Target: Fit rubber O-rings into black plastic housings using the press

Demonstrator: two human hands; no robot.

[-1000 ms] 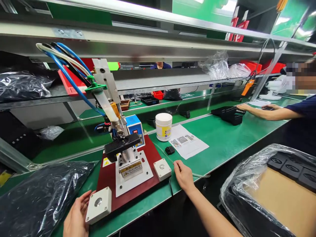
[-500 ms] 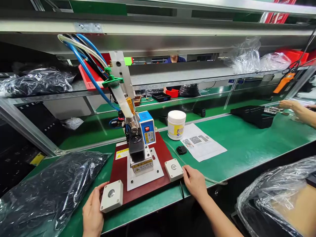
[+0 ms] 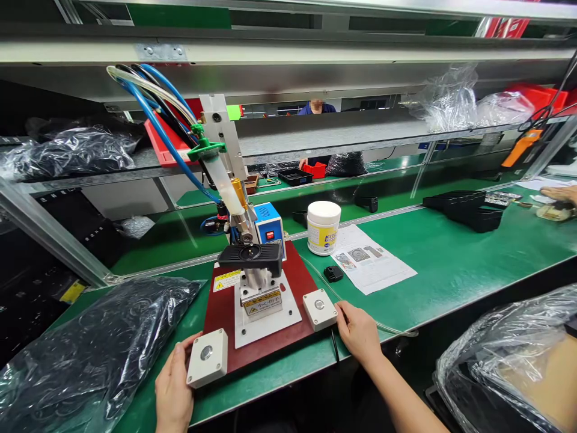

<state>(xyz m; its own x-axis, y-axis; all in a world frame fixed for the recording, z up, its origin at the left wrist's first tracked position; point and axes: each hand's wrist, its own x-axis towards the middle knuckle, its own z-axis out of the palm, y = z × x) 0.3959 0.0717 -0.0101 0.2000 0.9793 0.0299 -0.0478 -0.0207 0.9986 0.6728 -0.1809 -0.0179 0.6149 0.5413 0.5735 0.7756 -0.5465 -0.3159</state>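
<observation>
My left hand (image 3: 175,385) is closed at the left side of a pale button box (image 3: 207,358), its thumb beside the round metal button. On the right, my right hand (image 3: 359,329) has its fingers curled against the outer side of a second button box (image 3: 320,310). Both boxes sit at the front corners of a dark red base plate (image 3: 252,356). Between them stands a dispensing press (image 3: 228,186) with a clear syringe tilted downward. Under its tip, a black oblong plastic part (image 3: 252,257) with a round recess lies crosswise on a metal fixture (image 3: 261,296).
A blue control box (image 3: 269,222) stands behind the fixture. Right of it are a white tub (image 3: 323,228), a printed sheet (image 3: 367,260) and a small black part (image 3: 333,273). A bagged stack (image 3: 99,337) lies left. Another person's hand (image 3: 561,193) is at far right.
The black part on the fixture has turned from pointing toward me to lying crosswise under the syringe tip. My hands stay at the boxes. The other person's hand has shifted right.
</observation>
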